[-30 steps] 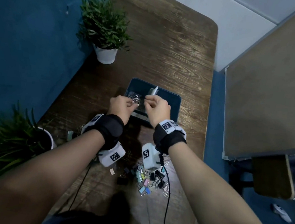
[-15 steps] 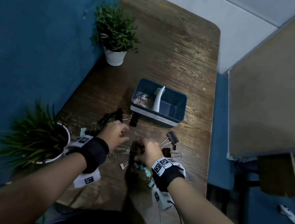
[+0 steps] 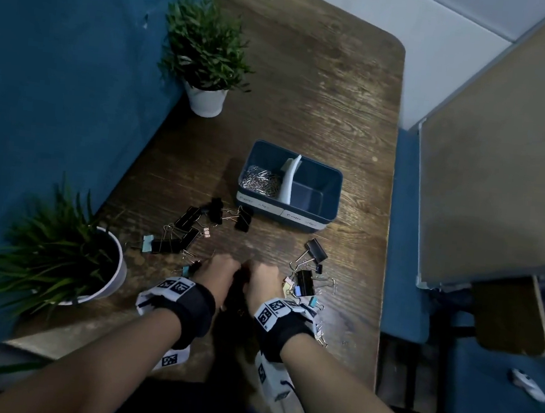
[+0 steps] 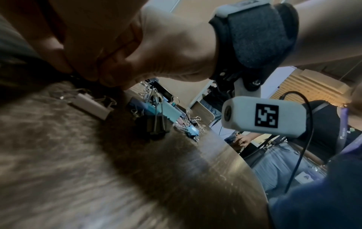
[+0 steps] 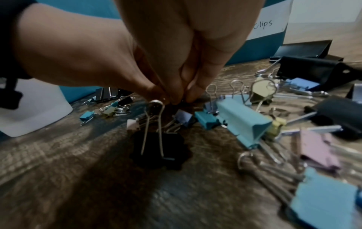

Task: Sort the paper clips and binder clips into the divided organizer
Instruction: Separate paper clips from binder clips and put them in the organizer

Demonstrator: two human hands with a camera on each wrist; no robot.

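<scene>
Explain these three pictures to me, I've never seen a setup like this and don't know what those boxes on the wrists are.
No machine here: a person's left hand and right hand each wear a strapped white camera box. One picture comes from a head camera, the others from the wrists. On the brown wooden table stands a dark blue divided organizer with silver paper clips in its left compartment. Black and pastel binder clips lie scattered. Both hands' fingertips bunch over the pile; what they pinch is hidden.
</scene>
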